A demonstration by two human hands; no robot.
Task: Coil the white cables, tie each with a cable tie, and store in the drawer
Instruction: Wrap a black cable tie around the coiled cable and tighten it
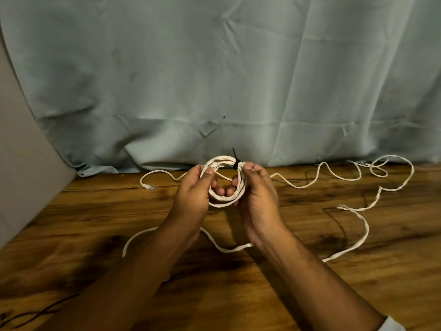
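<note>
Together, the left hand (pixel 192 187) and right hand (pixel 259 192) curl their fingers round the coiled white cable (pixel 223 182). Right thumb (pixel 249 167) presses beside the black cable tie (pixel 236 161).

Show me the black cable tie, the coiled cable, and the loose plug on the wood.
black cable tie (pixel 236 164), head view, band round the coil
coiled cable (pixel 223 202), head view, lower arc
plug (pixel 149 187), head view, connector tip

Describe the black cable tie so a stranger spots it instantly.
Above the wooden table, the left hand and right hand hold a small white cable coil. The cable tie wraps its upper right side. Unlike the coil, it is black, tail pointing up.
</note>
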